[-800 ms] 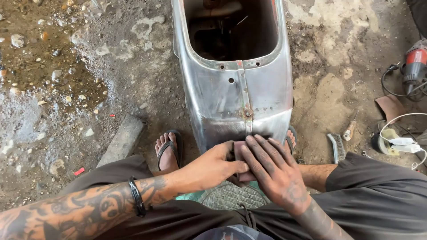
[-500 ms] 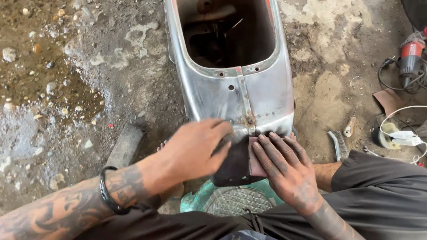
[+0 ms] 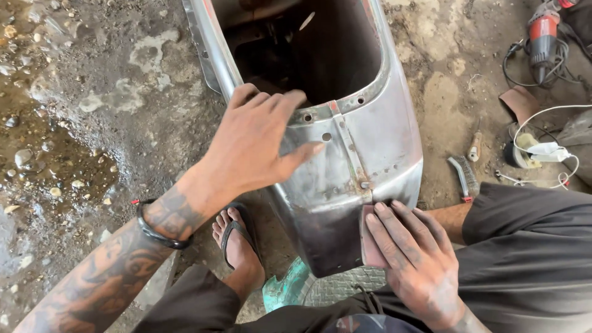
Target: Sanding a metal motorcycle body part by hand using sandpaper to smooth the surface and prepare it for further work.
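Note:
A bare-metal scooter body shell (image 3: 376,154) stands on the dirt floor in front of me, its open cavity facing up. My left hand (image 3: 256,142) lies flat on the shell's left flank near the rim, fingers spread. My right hand (image 3: 413,259) presses a reddish-brown sheet of sandpaper (image 3: 369,237) against the shell's lower right edge. My left foot in a sandal (image 3: 237,243) rests on the ground just left of the shell's bottom end.
A green woven stool (image 3: 308,287) sits under me. A red angle grinder (image 3: 542,37) with its cable lies at the top right. A wire brush (image 3: 462,179) and white cord with a plug (image 3: 546,151) lie right of the shell. Wet gravel covers the left.
My left hand has left the sandpaper at the shell's bottom and moved up onto the left flank. The right hand stays low, pressing the sandpaper. The view has come closer.

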